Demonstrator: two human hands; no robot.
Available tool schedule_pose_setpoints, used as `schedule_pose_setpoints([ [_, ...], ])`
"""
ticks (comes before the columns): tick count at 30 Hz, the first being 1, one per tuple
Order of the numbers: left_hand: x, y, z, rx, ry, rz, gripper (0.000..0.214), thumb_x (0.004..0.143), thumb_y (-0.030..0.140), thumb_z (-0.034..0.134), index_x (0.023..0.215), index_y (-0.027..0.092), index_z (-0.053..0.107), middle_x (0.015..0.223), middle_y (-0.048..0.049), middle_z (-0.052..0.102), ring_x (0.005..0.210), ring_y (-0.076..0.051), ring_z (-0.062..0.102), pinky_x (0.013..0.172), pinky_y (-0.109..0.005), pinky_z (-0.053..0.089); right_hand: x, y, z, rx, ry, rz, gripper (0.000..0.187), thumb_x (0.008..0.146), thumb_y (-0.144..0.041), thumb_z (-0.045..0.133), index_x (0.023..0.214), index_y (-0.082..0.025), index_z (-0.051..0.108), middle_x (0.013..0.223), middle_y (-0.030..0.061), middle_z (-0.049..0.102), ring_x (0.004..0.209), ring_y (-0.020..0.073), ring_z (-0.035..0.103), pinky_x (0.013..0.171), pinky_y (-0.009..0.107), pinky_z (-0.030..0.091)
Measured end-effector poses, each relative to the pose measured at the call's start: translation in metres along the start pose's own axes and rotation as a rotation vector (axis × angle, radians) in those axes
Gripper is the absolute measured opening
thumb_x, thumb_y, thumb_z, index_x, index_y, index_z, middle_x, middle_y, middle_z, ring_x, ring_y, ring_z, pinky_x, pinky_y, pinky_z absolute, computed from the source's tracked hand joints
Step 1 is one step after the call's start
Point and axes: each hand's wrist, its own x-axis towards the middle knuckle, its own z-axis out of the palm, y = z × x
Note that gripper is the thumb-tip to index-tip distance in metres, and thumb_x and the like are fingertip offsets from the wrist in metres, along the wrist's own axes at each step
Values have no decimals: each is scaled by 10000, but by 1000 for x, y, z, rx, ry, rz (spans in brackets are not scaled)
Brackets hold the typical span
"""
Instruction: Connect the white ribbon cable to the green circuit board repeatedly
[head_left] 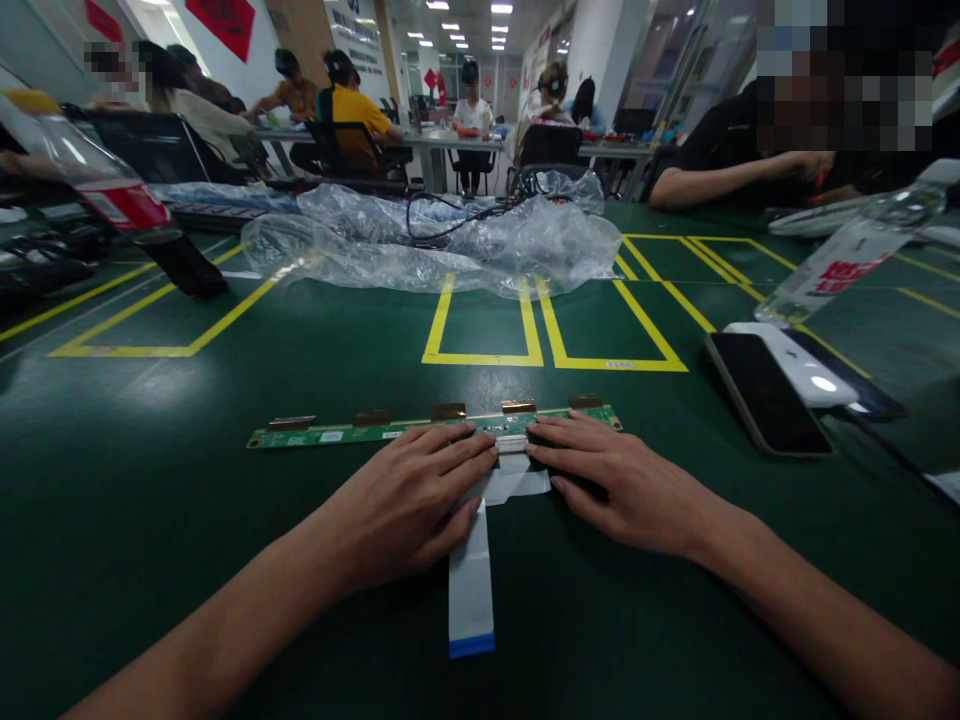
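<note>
Both hands flat at a long narrow green circuit board (pixel 390 428).
Left hand (pixel 405 500) and right hand (pixel 622 485), fingers extended, press the white flat ribbon cable (pixel 472 570) at its connector, gripping nothing.

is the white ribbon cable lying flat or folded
Mostly flat: the ribbon cable lies straight on the table, creased only near the circuit board.

A long narrow green circuit board (pixel 337 433) lies flat on the tabletop, with gold tabs along its far edge; a white flat ribbon cable (pixel 470 585) with blue end runs from its middle toward the camera
</note>
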Motion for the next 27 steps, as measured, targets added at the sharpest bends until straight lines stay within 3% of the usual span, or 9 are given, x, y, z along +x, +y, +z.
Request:
schedule_pose_setpoints([
  [15,0,2,-2,10,-19,10,498,999,318,411,1483,206,443,1530,-64,483,1376,-296,488,1104,-534,485,1,-2,1,-53,6,30,436,959,-204,515,1385,-211,609,1498,88,541,1394,258,481,1206,498,318],
  [27,3,7,-1,27,21,-58,478,981,265,430,1449,195,500,1495,-78,524,1352,-277,518,1092,-525,501,0,-1,0,-37,-53,49,568,885,-80,459,1431,-196,563,1546,87,481,1438,253,419,1213,532,287],
])
